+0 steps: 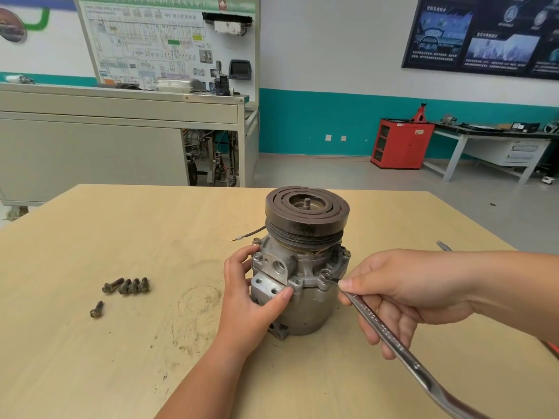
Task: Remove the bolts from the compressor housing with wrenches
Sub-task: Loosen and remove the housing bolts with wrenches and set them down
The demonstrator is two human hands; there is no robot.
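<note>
A grey metal compressor [305, 285] stands upright on the wooden table [121, 343], its dark pulley [307, 211] on top. My left hand [251, 291] grips the housing's left side, thumb on a mounting block. My right hand [402, 294] holds a long silver wrench [390, 337], whose head sits on a bolt [326, 273] at the front right of the housing flange. More bolts [257, 256] stand in the flange on the left and at the right [346, 253]. Several removed bolts [127, 286] lie in a row on the table to the left, one more bolt [96, 309] nearer me.
A thin black cable [251, 234] with a brass tip lies behind the compressor. Another metal tool [443, 245] lies at the table's right edge. Beyond the table are a grey training bench [121, 134], a red cabinet [402, 143] and a workbench [490, 146].
</note>
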